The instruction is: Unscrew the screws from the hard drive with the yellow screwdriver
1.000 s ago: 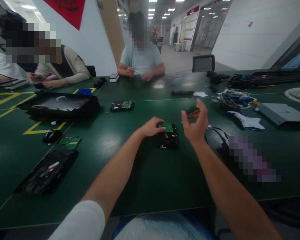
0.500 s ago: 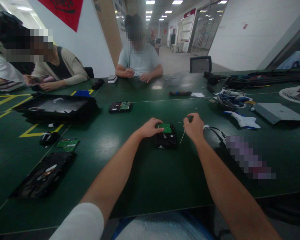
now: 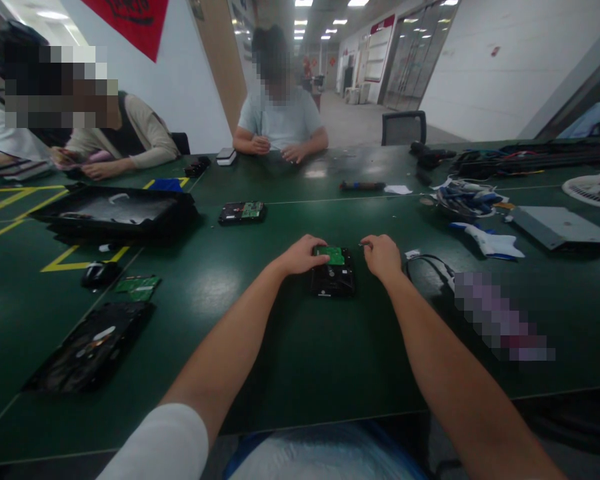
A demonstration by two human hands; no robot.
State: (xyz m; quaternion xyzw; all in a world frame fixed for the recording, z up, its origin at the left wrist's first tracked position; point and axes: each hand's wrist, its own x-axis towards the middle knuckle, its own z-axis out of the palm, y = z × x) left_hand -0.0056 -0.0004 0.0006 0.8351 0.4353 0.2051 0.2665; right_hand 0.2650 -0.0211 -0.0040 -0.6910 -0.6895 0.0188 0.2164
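Observation:
A black hard drive (image 3: 333,281) with a green circuit board (image 3: 333,255) at its far end lies flat on the green table (image 3: 280,360) in front of me. My left hand (image 3: 303,256) grips the drive's far left side, thumb over the edge of the board. Just right of the drive, my right hand (image 3: 381,256) is low over the table, its fingers pinched at a tiny thing near the fingertips, too small to name. The screwdriver's shaft does not show; whether its handle is inside the hand is hidden.
At left are an opened drive (image 3: 93,347), a loose green board (image 3: 139,287), a mouse (image 3: 100,274) and a black tray (image 3: 115,212). Another drive (image 3: 243,212) lies farther off. At right are a cable, gloves (image 3: 490,241) and a metal box (image 3: 563,227). People sit across and at left.
My right hand has lowered and turned, its fingertips now at the table beside the drive; the thin screwdriver shaft below it no longer shows. My left hand stays on the drive.

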